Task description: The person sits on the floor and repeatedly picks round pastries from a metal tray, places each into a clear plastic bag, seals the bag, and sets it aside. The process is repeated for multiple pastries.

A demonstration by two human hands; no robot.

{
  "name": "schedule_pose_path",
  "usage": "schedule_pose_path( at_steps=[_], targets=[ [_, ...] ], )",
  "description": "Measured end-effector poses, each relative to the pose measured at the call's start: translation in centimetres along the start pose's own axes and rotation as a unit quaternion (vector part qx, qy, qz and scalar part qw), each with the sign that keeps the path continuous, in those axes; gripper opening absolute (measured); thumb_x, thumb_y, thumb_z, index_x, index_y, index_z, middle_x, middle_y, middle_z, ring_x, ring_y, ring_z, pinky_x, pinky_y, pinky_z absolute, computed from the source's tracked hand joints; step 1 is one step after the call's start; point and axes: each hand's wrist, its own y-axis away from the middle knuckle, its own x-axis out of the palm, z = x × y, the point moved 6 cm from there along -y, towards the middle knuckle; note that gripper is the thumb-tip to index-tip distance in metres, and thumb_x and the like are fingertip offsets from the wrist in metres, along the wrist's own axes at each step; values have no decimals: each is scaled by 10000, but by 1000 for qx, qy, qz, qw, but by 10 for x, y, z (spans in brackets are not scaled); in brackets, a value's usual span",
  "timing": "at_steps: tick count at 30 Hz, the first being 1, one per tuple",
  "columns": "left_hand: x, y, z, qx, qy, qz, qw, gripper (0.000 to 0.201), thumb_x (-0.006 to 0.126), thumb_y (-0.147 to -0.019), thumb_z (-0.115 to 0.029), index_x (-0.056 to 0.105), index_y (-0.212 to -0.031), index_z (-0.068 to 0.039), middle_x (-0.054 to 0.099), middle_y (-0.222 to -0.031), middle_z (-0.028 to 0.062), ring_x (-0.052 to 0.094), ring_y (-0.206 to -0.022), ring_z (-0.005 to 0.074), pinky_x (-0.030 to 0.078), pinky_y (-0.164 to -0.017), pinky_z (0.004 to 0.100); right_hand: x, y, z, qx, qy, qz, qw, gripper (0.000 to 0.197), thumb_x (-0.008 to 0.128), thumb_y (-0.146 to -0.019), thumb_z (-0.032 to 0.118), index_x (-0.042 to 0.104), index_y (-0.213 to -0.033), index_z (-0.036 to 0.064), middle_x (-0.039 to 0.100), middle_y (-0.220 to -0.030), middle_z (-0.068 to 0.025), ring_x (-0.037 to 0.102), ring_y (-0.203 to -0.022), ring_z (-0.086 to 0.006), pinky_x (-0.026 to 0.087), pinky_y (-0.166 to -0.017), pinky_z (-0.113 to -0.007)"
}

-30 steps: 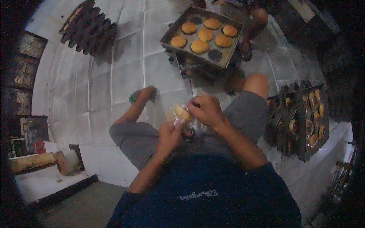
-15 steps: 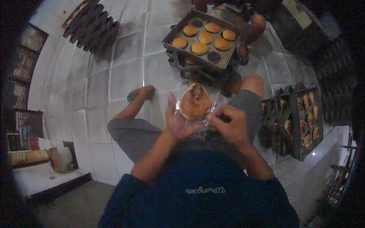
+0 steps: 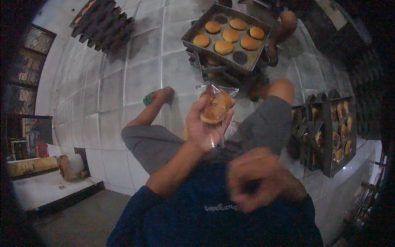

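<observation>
Cradling the round golden-brown bun in its clear plastic wrapper, your left hand grasps it from below — thumb and fingers flanking it, likely to spare soft bread. Your right hand, blurred, curls before your navy cloth shirt; cannot tell whether it holds anything. Ahead, a square dark metal tray tops a stack, presumably for easy reach.
</observation>
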Motion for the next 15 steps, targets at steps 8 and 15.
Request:
schedule_pose_path(
  at_steps=[8, 15],
  targets=[
    [55, 60, 79, -189, -96, 83, 974, 939, 611, -917, -741, 408, -1571, -98, 520, -1494, 116, 547, -1314, 248, 456, -1085, 459, -68, 64, -11, 25, 304, -292, 907, 346, 827, -860, 238, 722, -1144, 71, 751, -963, -105, 745, -858, -294, 592, -818, -390],
    [-30, -44, 59, -73, -569, -71, 816, 442, 775, -960, -278, 686, -1262, 32, 736, -1108, 99, 685, -984, 163, 546, -888, 310, -68, 155, -168, 303, -111, -432, 842, 273, 763, -945, 194, 754, -1109, -24, 764, -975, -66, 700, -897, -126, 560, -850, -303]
  ],
)
